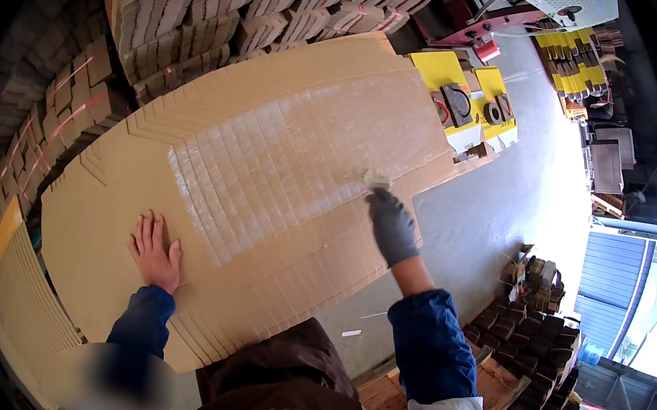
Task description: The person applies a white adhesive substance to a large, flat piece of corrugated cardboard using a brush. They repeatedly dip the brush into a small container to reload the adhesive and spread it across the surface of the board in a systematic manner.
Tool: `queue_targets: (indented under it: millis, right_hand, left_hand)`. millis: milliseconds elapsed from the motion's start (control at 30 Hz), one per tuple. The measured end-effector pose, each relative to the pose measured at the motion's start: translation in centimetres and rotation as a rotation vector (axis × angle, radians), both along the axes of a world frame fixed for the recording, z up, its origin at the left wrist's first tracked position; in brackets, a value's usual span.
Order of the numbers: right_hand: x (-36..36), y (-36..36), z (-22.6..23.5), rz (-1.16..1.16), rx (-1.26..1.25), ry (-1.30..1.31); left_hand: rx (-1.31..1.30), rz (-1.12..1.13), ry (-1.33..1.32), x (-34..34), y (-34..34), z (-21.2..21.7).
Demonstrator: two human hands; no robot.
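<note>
Pressing flat, open left hand (154,252) steadies fanned cardboard sheets (264,198); gloved right hand (391,227), closed, grips what looks like a glue brush (377,181) over them

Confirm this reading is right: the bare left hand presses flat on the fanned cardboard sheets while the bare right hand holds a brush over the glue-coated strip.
One detail is wrong. The head view shows the right hand wears a grey glove; it is not bare. The rest holds: the bare left hand lies flat on the fanned cardboard sheets, and the right holds a brush at the whitish glue-coated strip.
</note>
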State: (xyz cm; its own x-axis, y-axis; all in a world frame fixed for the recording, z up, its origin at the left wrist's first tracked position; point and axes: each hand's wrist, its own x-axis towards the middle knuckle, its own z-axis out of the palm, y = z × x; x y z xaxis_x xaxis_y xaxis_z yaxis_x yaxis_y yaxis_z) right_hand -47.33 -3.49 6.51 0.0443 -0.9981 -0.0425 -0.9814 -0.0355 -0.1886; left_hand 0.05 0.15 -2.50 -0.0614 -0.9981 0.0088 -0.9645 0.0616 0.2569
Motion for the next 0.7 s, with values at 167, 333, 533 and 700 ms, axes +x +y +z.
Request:
queue_targets:
  millis: [167,333,533,700]
  right_hand:
    - [-4.2,-2.6,-0.6,-0.017,-0.162,0.011]
    - [-10.9,-4.0,-1.6,-0.214,0.019,0.043]
    - [9.8,-1.6,0.9,0.385,-0.228,-0.259]
    - [6.0,-4.8,-3.4,0.322,-0.305,-0.224]
  left_hand:
    - [0.028,0.017,-0.036,0.4,0.1,0.5]
    - [-0.008,0.002,-0.023,-0.8,0.0,-0.1]
    - [0.016,0.001,-0.008,-0.4,-0.3,1.0]
    - [0.023,0.011,0.004,-0.3,-0.1,1.1]
